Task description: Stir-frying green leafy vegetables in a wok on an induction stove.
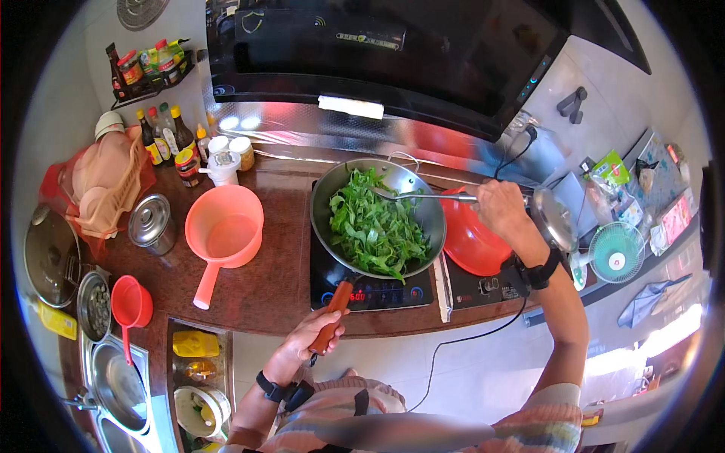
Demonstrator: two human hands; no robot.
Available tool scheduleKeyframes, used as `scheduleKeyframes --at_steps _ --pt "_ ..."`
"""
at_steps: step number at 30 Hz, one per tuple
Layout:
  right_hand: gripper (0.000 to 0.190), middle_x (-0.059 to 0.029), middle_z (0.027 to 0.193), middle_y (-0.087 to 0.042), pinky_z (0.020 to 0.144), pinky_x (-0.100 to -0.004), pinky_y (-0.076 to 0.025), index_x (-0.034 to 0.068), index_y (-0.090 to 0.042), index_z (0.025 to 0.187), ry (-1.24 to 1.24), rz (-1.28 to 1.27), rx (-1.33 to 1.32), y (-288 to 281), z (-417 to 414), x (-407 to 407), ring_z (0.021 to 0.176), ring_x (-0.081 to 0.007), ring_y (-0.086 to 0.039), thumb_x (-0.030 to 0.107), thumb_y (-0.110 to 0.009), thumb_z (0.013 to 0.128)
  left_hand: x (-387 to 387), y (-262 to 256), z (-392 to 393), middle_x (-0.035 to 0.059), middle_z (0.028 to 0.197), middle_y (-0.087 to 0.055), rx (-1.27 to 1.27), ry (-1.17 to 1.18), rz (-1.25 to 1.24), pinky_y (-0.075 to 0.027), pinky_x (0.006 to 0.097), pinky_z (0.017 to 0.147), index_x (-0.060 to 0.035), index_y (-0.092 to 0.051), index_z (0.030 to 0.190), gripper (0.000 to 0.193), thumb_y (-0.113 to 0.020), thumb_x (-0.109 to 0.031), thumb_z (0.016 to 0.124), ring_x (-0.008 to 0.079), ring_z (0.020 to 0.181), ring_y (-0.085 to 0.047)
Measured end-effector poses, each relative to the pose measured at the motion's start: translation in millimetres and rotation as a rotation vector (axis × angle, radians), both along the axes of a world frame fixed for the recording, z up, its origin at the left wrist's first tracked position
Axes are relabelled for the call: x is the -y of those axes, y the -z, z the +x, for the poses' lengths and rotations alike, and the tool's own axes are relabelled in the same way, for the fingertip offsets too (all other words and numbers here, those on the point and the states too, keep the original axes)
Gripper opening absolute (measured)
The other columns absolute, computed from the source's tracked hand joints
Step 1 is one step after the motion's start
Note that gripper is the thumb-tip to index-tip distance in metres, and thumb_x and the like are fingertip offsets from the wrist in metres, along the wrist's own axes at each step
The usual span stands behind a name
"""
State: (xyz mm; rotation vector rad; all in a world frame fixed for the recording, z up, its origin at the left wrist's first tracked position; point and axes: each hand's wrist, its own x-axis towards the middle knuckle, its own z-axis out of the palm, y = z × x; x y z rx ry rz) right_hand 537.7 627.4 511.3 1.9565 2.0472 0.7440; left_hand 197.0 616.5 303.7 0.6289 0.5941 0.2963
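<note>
My left hand [320,331] grips the wooden handle [338,300] of a metal wok [436,226]. The wok stands on a black induction cooker [376,295] with a lit red display. Loose green leafy vegetables [376,226] fill much of it. In my right hand [501,204] is the handle of a metal spatula [419,196], reaching in from the right. Its blade rests at the upper part of the leaves, and its tip is partly hidden there. Below my right hand a red plastic basin [473,238] sits on a second cooker [487,287].
A pink plastic dipper [224,226] and a lidded steel canister [152,223] stand left of the wok. Behind are sauce bottles [164,136] and white jars [242,153]. A range hood [362,56] overhangs the back. A cable [436,351] hangs from my right wrist; a small fan [616,253] stands right.
</note>
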Motion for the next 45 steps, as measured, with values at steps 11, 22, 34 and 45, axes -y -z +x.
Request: scheduleKeyframes --at_steps 11,22,34,45 --pt "0.008 -0.0082 0.064 -0.059 0.053 -0.0368 -0.044 0.010 -0.060 0.074 -0.223 0.023 0.028 23.2 -11.2 -15.4 0.061 -0.0232 -0.059 0.009 -0.053 0.070 -0.8 -0.1 2.5 0.0013 0.066 -0.050 0.015 -0.018 -0.054 -0.036 0.0215 0.035 -0.0060 -0.046 0.116 0.040 -0.053 -0.030 0.085 0.0098 0.045 -0.048" --pt "0.007 -0.0103 0.081 -0.063 0.068 -0.0359 -0.049 0.010 -0.063 0.070 0.042 -0.247 0.090 -17.9 -30.8 -20.2 0.079 -0.0233 -0.062 0.013 -0.058 0.066 1.1 2.0 1.1 0.0013 0.066 -0.050 0.028 -0.025 -0.071 -0.037 0.0212 0.035 -0.0063 -0.046 0.115 0.038 -0.052 -0.029 0.086 0.0098 0.045 -0.048" --pt "0.030 -0.0046 0.078 -0.061 0.063 -0.0358 -0.043 0.013 -0.063 0.072 -0.044 -0.467 -0.030 -107.6 -5.0 -17.3 0.082 -0.0236 -0.057 0.014 -0.073 0.044 3.9 -0.9 4.2 0.0022 0.066 -0.050 0.030 -0.043 -0.056 -0.038 0.0217 0.035 -0.0048 -0.047 0.114 0.037 -0.052 -0.028 0.086 0.0102 0.044 -0.048" --pt "0.015 -0.0050 0.074 -0.060 0.068 -0.0350 -0.043 0.014 -0.065 0.069 -0.097 -0.613 0.010 -60.6 -46.6 -24.4 0.080 -0.0251 -0.057 0.016 -0.067 0.054 5.7 -4.9 4.2 0.0022 0.066 -0.050 0.013 -0.047 -0.055 -0.038 0.0213 0.035 -0.0046 -0.046 0.114 0.037 -0.053 -0.028 0.086 0.0101 0.044 -0.048"
